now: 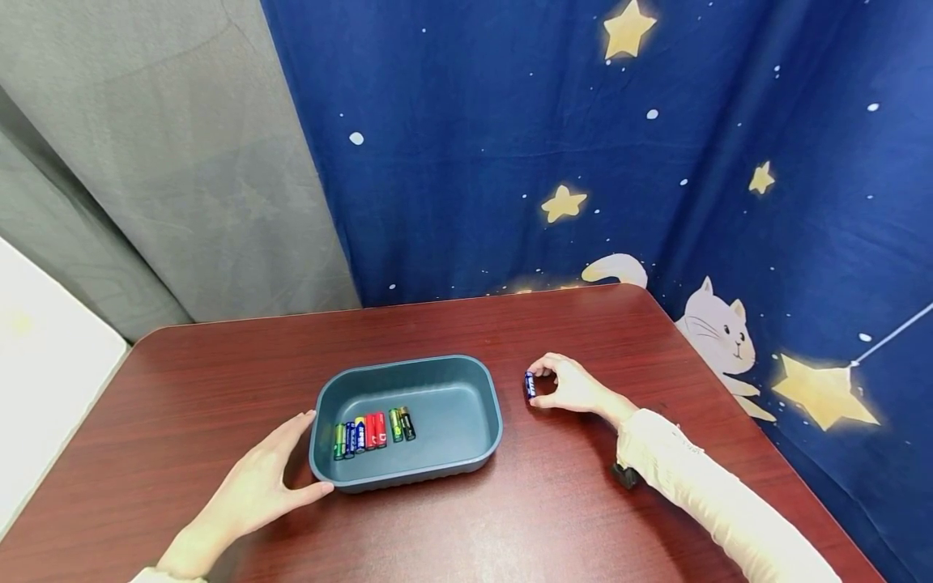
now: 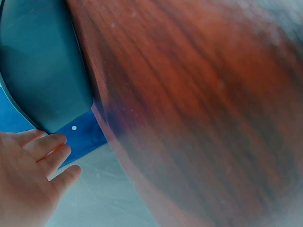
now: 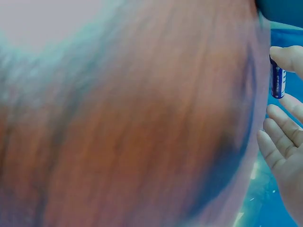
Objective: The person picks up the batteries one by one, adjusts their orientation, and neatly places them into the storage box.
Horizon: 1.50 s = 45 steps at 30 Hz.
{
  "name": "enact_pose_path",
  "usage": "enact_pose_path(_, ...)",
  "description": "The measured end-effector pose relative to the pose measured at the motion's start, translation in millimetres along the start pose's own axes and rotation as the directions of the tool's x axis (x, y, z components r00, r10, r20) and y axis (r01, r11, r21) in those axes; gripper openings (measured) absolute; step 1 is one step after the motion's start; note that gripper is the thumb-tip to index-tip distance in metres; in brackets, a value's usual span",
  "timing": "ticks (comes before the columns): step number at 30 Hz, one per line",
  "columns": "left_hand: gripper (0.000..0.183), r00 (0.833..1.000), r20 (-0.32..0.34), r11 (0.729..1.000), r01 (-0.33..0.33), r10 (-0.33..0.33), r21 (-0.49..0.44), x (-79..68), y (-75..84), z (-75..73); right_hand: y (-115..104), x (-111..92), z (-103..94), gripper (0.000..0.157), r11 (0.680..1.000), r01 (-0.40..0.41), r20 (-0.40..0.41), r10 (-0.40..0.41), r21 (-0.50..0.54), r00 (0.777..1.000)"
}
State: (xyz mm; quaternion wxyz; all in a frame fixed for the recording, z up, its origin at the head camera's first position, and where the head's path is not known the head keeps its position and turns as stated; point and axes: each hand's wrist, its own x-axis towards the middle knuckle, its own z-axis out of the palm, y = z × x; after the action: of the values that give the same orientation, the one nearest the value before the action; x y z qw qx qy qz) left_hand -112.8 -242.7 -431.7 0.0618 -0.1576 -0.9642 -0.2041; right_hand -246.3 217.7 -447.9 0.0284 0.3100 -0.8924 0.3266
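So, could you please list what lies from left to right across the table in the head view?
Left hand → grey tray holding a row of batteries → blue battery → right hand.

The table (image 1: pixel 554 502) is glossy reddish wood grain. The tray (image 1: pixel 481 437) looks like matt, smooth plastic. The curtain (image 1: pixel 656 162) is printed cloth.

right sleeve: long, cream-ish knit from what I can see on my end, a bit bunched at the cuff
left sleeve: only a sliver of the same pale fabric showing at my wrist
wrist gear: small black thing under my right cuff, can't make out more
right hand (image 1: pixel 572 387): bare, no rings
left hand (image 1: pixel 251 490): bare too, nails short
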Motion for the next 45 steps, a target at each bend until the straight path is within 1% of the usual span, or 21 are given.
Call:
enact_pose_path(5, 0.096, 1.0, -0.002, 1.0, -0.001, 0.001, 0.003, -0.7, 0.0, -0.1, -8, 7, -10.3, 0.043, 0.998, -0.025, -0.026, 0.027, 0.053, 0.999)
enact_pose_path(9, 0.096, 1.0, -0.003, 1.0, 0.0, 0.0, 0.002, -1.0, 0.2, -0.2, -14, 14, -19.9, 0.045, 0.999, -0.03, -0.051, 0.031, 0.029, 0.998)
enact_pose_path(12, 0.096, 1.0, -0.006, 1.0, -0.004, 0.004, 0.004, -0.9, 0.3, -0.3, -20, 21, -24.7, 0.046, 1.0, -0.009, -0.062, 0.011, 0.028, 0.998)
enact_pose_path(15, 0.096, 1.0, -0.01, 1.0, -0.011, 0.011, 0.007, -0.4, 0.3, -0.4, -28, 27, -27.4, 0.047, 0.998, 0.015, -0.068, -0.011, 0.055, 0.998)
enact_pose_path(21, 0.096, 1.0, -0.004, 1.0, -0.006, 0.006, 0.0, 0.5, -0.8, 0.3, -48, 37, -28.5, 0.046, 0.996, 0.056, -0.067, -0.051, 0.063, 0.996)
enact_pose_path(28, 0.096, 1.0, 0.006, 1.0, -0.001, 0.001, -0.003, 1.4, -1.9, 0.5, -63, 50, -19.3, 0.048, 0.989, 0.133, -0.067, -0.129, 0.071, 0.989)
enact_pose_path(33, 0.097, 1.0, 0.006, 1.0, 0.003, -0.003, -0.001, 2.0, -1.2, -0.1, -73, 60, -6.9, 0.049, 0.983, 0.163, -0.058, -0.159, 0.084, 0.986)
enact_pose_path(38, 0.097, 1.0, 0.006, 1.0, 0.004, -0.004, 0.001, 2.1, -0.5, -0.4, -88, 71, 10.5, 0.048, 0.979, 0.175, -0.011, -0.175, 0.107, 0.985)
enact_pose_path(41, 0.097, 1.0, 0.005, 1.0, 0.005, -0.005, -0.001, 1.6, -0.3, -0.5, -98, 78, 20.5, 0.048, 0.973, 0.201, 0.015, -0.204, 0.115, 0.979)
enact_pose_path(45, 0.096, 1.0, 0.001, 1.0, 0.005, -0.005, -0.002, 1.2, -0.1, -1.0, -108, 85, 32.6, 0.048, 0.968, 0.243, 0.05, -0.246, 0.062, 0.968)
